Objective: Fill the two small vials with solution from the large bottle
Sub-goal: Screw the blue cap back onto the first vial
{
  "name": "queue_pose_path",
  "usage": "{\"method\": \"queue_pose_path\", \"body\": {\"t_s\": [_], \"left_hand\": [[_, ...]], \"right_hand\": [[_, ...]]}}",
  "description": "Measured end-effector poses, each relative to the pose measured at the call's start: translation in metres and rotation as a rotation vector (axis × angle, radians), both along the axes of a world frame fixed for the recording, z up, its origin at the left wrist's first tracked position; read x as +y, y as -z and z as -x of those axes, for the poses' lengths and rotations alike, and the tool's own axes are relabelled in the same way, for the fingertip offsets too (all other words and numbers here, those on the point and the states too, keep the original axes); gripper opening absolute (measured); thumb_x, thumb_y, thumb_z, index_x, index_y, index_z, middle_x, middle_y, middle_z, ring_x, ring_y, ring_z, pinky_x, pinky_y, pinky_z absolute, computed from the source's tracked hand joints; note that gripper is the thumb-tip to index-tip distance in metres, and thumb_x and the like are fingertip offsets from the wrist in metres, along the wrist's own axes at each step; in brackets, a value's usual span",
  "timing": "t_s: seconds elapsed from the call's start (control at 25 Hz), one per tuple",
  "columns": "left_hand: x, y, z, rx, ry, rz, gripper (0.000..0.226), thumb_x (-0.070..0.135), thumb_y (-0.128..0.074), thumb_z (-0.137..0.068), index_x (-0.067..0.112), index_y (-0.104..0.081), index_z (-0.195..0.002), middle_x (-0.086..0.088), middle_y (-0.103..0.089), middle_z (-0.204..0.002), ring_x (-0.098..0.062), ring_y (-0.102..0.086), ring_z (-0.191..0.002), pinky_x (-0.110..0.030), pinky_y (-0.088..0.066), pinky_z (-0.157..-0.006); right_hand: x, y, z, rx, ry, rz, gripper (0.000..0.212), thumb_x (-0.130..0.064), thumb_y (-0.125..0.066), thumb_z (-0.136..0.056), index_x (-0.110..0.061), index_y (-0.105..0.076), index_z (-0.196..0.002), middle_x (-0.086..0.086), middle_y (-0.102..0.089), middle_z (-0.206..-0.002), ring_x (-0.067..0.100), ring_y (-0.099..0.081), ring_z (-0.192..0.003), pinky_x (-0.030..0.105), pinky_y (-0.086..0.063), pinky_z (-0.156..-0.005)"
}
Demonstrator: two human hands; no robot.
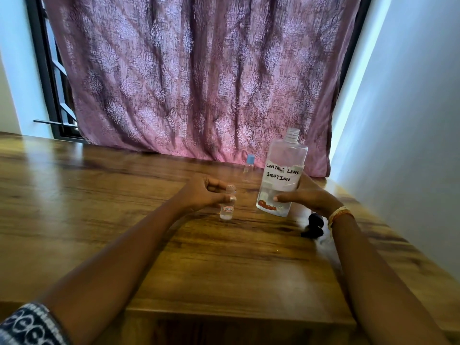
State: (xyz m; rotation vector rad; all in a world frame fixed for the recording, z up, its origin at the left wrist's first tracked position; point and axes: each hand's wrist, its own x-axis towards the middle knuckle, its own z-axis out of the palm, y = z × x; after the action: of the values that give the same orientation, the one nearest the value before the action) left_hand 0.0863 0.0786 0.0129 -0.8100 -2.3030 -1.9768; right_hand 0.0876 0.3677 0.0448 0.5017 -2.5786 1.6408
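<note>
Head view, progress. The person is working at a wooden table in front of a patterned mauve curtain that fills the upper half of the frame. The left hand, just left of centre, is pinching the neck of a small labelled vial between thumb and forefinger; the vial is standing upright on the table. The right hand, right of centre, is wrapping around the lower body of the large bottle, thumb on the near face, fingers behind. The bottle is standing upright, or nearly so, with its base at the table, and its threaded neck is uncapped. Judging from this, the pour into the held vial is either just finished or about to begin; which one cannot be told. A second vial with a blue cap is standing behind and between the two, touched by neither hand.

Head view, containers. The bottle, hand-lettered "CONTACT LENS SOLUTION", is holding clear liquid only in its lower part. The held vial is showing clear liquid low in its body; its exact level, and whether it carries a cap, are too blurred to read. The contents of the blue-capped vial cannot be judged. A black object, possibly the bottle's cap, is lying beside the right wrist.
</note>
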Motion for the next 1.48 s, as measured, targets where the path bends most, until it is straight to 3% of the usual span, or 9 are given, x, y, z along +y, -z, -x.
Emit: {"method": "queue_pose_path", "body": {"t_s": [0.32,0.52,0.64,0.88,1.0,1.16,1.28,1.4,1.48], "left_hand": [[-0.007,-0.003,0.0,-0.009,-0.079,0.196,0.035,0.006,-0.083,-0.068,0.007,-0.072,-0.101,0.0,-0.076,-0.081,-0.004,-0.069,-0.071,-0.016,-0.055,-0.064],[-0.019,-0.006,0.004,0.059,-0.163,0.288,0.039,0.014,-0.084,-0.069,0.006,-0.072,-0.105,-0.011,-0.076,-0.091,-0.01,-0.067,-0.077,-0.026,-0.054,-0.079],[-0.021,-0.006,0.005,0.089,-0.194,0.307,0.038,0.017,-0.084,-0.069,0.008,-0.072,-0.104,0.002,-0.072,-0.078,0.003,-0.062,-0.064,-0.014,-0.05,-0.068],[-0.024,-0.005,0.01,0.109,-0.183,0.343,0.041,0.02,-0.084,-0.069,0.009,-0.071,-0.106,-0.009,-0.072,-0.084,-0.009,-0.061,-0.07,-0.025,-0.05,-0.072],[-0.025,-0.005,0.011,0.107,-0.181,0.347,0.043,0.018,-0.084,-0.069,0.006,-0.07,-0.108,-0.001,-0.07,-0.078,0.005,-0.061,-0.059,-0.012,-0.051,-0.06],[-0.025,-0.005,0.012,0.08,-0.159,0.298,0.043,0.019,-0.083,-0.071,0.002,-0.069,-0.108,-0.015,-0.074,-0.093,-0.02,-0.071,-0.081,-0.037,-0.059,-0.079],[-0.025,-0.003,0.013,0.093,-0.176,0.285,0.043,0.027,-0.083,-0.07,0.007,-0.072,-0.106,-0.012,-0.075,-0.096,-0.023,-0.071,-0.093,-0.043,-0.057,-0.087],[-0.024,-0.001,0.016,0.098,-0.168,0.257,0.037,0.03,-0.083,-0.069,0.016,-0.074,-0.102,-0.005,-0.076,-0.096,-0.018,-0.072,-0.092,-0.044,-0.056,-0.089],[-0.023,0.0,0.016,0.105,-0.154,0.231,0.027,0.032,-0.082,-0.068,0.026,-0.075,-0.093,-0.001,-0.077,-0.093,-0.015,-0.072,-0.09,-0.044,-0.056,-0.089]], "right_hand": [[0.0,0.002,0.004,0.009,0.112,-0.046,0.059,-0.002,-0.081,-0.069,-0.024,-0.056,-0.117,0.004,-0.066,-0.117,0.021,-0.062,-0.111,0.04,-0.053,-0.091],[0.011,-0.019,-0.007,-0.312,0.23,-0.459,0.031,-0.028,-0.083,-0.071,-0.013,-0.067,-0.092,0.002,-0.068,-0.089,0.016,-0.061,-0.082,0.024,-0.048,-0.066],[0.008,-0.029,-0.013,-0.261,0.332,-0.518,0.024,-0.023,-0.081,-0.074,-0.006,-0.065,-0.081,0.008,-0.067,-0.071,0.017,-0.061,-0.063,0.024,-0.05,-0.056],[-0.057,-0.011,-0.02,-0.034,0.234,-0.43,0.025,-0.019,-0.077,-0.078,0.0,-0.066,-0.066,0.002,-0.064,-0.05,0.007,-0.058,-0.044,0.017,-0.047,-0.047],[-0.093,0.009,-0.011,0.274,0.366,-0.522,0.004,-0.016,-0.067,-0.078,-0.013,-0.068,-0.076,0.0,-0.068,-0.072,0.013,-0.063,-0.069,0.022,-0.046,-0.061],[-0.116,0.022,0.005,0.338,0.126,-0.606,0.039,-0.005,-0.052,-0.085,-0.018,-0.058,-0.121,0.01,-0.057,-0.124,0.026,-0.053,-0.111,0.038,-0.045,-0.096],[-0.121,0.03,0.009,0.341,0.018,-0.658,0.022,-0.008,-0.052,-0.087,-0.028,-0.061,-0.086,0.003,-0.06,-0.101,0.019,-0.054,-0.093,0.036,-0.045,-0.084],[-0.108,0.03,0.012,0.388,0.169,-0.61,0.019,-0.003,-0.06,-0.081,-0.017,-0.072,-0.086,0.003,-0.068,-0.094,0.017,-0.06,-0.087,0.029,-0.049,-0.08],[-0.1,0.026,0.01,0.313,0.215,-0.395,0.021,-0.001,-0.061,-0.082,-0.017,-0.073,-0.089,0.005,-0.071,-0.095,0.015,-0.063,-0.082,0.023,-0.05,-0.074]]}}
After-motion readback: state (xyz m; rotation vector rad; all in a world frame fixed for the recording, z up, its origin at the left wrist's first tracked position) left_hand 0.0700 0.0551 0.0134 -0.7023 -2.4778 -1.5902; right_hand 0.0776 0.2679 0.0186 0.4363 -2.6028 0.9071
